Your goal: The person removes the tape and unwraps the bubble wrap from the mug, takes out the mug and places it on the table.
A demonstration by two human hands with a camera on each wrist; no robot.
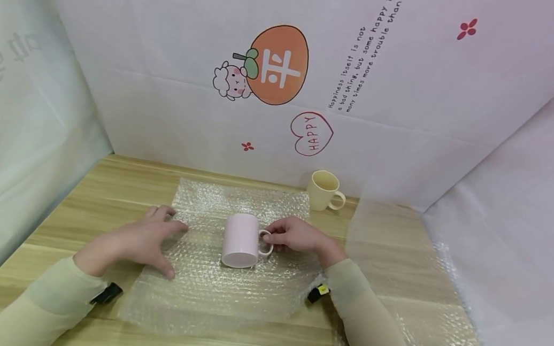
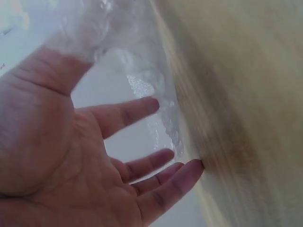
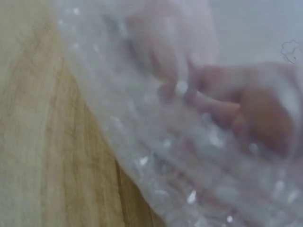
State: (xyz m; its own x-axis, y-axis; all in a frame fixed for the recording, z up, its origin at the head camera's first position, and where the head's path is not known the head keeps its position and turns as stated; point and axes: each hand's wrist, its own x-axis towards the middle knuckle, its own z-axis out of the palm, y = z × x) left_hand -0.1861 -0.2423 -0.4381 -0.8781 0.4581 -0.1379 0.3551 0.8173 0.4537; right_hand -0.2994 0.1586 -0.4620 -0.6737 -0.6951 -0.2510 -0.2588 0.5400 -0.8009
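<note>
A pale pink mug [image 1: 240,240] lies on its side on a sheet of bubble wrap [image 1: 191,295], its base toward me and its handle to the right. My right hand [image 1: 299,235] pinches that handle between thumb and fingers. In the right wrist view, bubble wrap [image 3: 113,127] hangs before the camera and blurs the hand behind it. At the sheet's left edge is my left hand [image 1: 144,240], fingers spread, with nothing gripped. Seen from the left wrist, the left hand [image 2: 80,156] shows parted fingers, and bubble wrap covers the thumb's tip.
A cream mug [image 1: 321,191] stands upright at the table's back, near the wall. Another bubble wrap sheet [image 1: 396,256] lies on the right under and beyond my right forearm. Printed white cloth [image 1: 189,118] encloses the wooden table [image 1: 77,202] at the back and sides.
</note>
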